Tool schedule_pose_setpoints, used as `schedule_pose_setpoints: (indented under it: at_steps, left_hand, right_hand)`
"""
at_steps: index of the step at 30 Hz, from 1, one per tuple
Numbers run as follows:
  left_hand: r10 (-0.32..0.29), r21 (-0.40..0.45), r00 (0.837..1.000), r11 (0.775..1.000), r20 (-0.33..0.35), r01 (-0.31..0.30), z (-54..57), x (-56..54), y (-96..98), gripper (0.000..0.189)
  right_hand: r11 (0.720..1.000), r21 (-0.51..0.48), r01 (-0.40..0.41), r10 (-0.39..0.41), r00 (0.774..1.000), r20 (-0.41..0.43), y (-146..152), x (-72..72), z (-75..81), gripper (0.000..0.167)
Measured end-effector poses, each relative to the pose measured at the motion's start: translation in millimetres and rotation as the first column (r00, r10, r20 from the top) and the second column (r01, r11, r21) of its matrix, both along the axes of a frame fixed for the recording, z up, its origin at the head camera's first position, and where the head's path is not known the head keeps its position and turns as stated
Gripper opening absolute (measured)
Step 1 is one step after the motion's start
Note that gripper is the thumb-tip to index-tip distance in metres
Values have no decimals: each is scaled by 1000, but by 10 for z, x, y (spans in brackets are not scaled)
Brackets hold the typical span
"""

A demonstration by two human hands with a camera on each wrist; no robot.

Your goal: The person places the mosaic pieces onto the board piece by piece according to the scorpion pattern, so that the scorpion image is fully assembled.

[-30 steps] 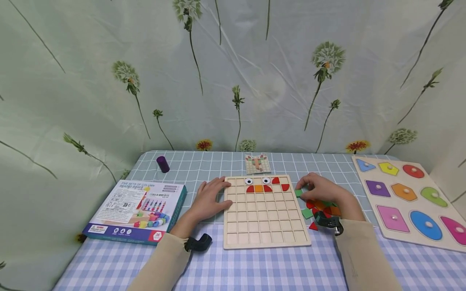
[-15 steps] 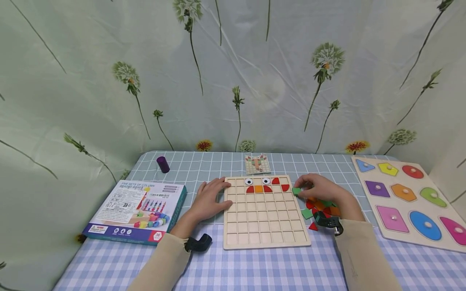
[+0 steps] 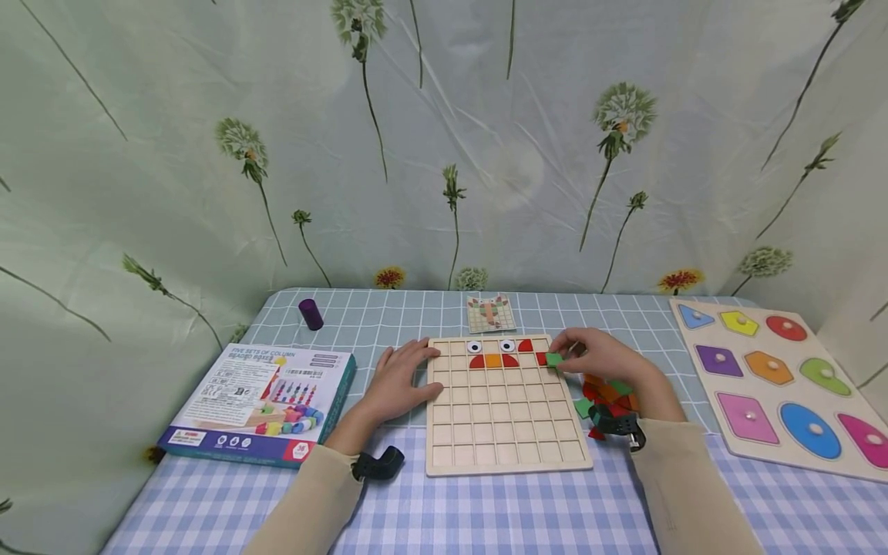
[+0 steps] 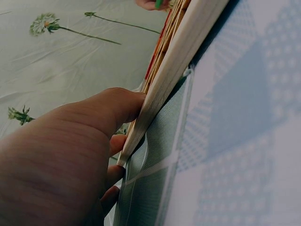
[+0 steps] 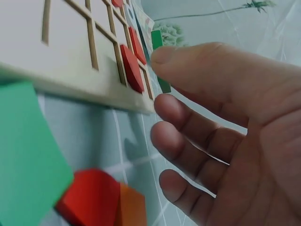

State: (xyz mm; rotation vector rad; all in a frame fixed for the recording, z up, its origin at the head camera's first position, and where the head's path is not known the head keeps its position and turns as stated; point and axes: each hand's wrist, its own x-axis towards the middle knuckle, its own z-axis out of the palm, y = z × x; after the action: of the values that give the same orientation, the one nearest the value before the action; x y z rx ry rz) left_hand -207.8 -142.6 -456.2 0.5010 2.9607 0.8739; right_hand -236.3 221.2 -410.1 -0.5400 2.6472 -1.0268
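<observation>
My right hand (image 3: pixel 605 359) pinches a green square tile (image 3: pixel 553 360) between thumb and fingers at the upper right edge of the wooden grid board (image 3: pixel 496 432). In the right wrist view the tile (image 5: pixel 157 39) stands on edge behind the thumb, and the other fingers are loosely bent. On the board's top rows lie two eye tiles (image 3: pixel 474 347), an orange square (image 3: pixel 492 360) and several red quarter-round tiles (image 3: pixel 525 345). My left hand (image 3: pixel 400 376) rests at the board's left edge, fingers spread; its thumb (image 4: pixel 124 106) touches the rim in the left wrist view.
Loose red, orange and green tiles (image 3: pixel 610 393) are piled right of the board, under my right wrist. A pattern card (image 3: pixel 491 313) lies behind it. At left are a boxed bead toy (image 3: pixel 264 401) and a purple cylinder (image 3: pixel 311 314); at right, a knobbed shape puzzle (image 3: pixel 756 362).
My right hand has lifted the green tile from beside the board and carried it left, over the board's right edge. The left hand has stayed in place.
</observation>
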Motion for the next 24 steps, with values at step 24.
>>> schedule_pose_setpoints:
  at_steps: [24]
  left_hand:
    - [-5, -2, 1000, 1000, 0, 5, 17, 6, 0, 58]
  right_hand:
    - [994, 58, -88, 93, 992, -88, -484, 22, -24, 16]
